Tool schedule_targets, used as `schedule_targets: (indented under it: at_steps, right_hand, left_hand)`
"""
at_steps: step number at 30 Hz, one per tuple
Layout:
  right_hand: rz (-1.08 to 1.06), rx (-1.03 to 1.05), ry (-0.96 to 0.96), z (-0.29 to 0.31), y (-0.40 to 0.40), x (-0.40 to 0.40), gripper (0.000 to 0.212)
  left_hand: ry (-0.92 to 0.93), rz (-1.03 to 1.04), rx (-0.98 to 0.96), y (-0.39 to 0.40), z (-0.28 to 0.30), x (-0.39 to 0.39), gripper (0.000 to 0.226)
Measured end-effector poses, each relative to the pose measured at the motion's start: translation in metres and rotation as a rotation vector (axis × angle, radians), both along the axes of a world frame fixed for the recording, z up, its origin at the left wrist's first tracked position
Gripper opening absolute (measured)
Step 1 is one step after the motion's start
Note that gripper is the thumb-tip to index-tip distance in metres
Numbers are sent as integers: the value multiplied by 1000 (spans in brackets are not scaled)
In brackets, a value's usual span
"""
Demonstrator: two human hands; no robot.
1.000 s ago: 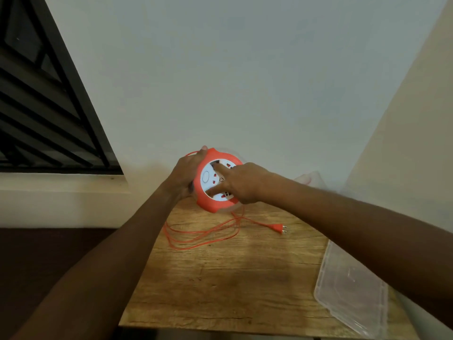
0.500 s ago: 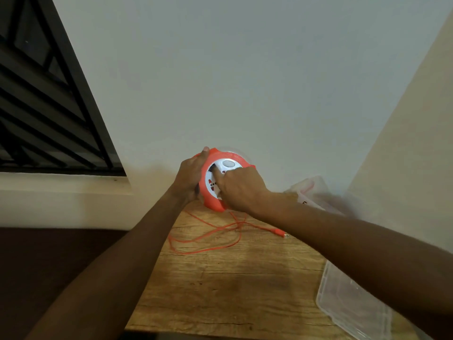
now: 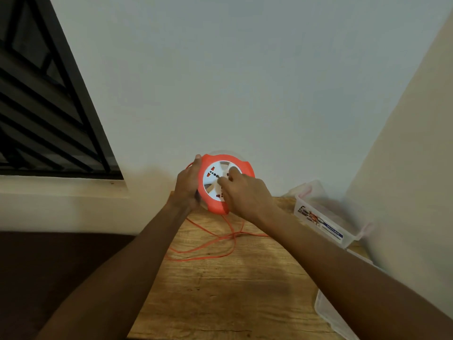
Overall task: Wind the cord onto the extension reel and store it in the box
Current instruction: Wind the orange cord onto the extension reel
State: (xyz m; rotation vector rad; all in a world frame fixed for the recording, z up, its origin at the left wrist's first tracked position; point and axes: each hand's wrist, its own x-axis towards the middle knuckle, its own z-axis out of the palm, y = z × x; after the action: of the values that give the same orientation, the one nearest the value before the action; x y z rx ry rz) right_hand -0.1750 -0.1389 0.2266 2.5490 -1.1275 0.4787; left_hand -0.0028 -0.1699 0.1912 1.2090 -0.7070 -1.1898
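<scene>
Dim warm indoor light, soft shadows on the table [image 3: 220, 290], wide-angle bending at edges, box [image 3: 323, 217] perhaps motion-blurred

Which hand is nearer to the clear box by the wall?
Right. The right hand is on the reel's face, toward the clear box; the left hand grips the reel's far side.

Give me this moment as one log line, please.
step: winding | left hand: grips reel rim | right hand: turns white hub | cord: mostly loose on table | box: waiting

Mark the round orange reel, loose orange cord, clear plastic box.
round orange reel [image 3: 246, 165]: head view, upper right rim.
loose orange cord [image 3: 196, 250]: head view, loop lying on table.
clear plastic box [image 3: 318, 218]: head view, labelled front wall.
</scene>
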Motion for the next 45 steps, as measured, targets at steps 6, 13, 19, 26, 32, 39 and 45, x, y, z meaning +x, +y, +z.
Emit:
schedule_targets:
  at_steps: [6, 13, 19, 26, 32, 39, 45]
  right_hand:
    - [330, 37, 328, 23, -10, -8, 28]
    - [378, -36, 660, 44, -9, -15, 41]
    - [369, -81, 781, 50, -7, -18, 36]
    - [402, -162, 753, 49, -11, -18, 39]
    - [323, -156, 682, 52, -7, -9, 58]
    - [102, -177, 697, 43, 7, 8, 52]
    - [21, -229, 736, 43, 9, 16, 50]
  left_hand:
    - [-75, -135, -46, 0, 7, 5, 53]
    - [-104, -206, -25, 3, 9, 6, 53]
    - [-144, -262, -5, 4, 11, 9, 47]
    - [-149, -285, 16, 4, 9, 13, 53]
    - [-124, -281, -11, 5, 10, 9, 54]
    - [-84, -268, -42, 5, 13, 3, 52]
    - [-107, -225, -21, 1, 15, 7, 49]
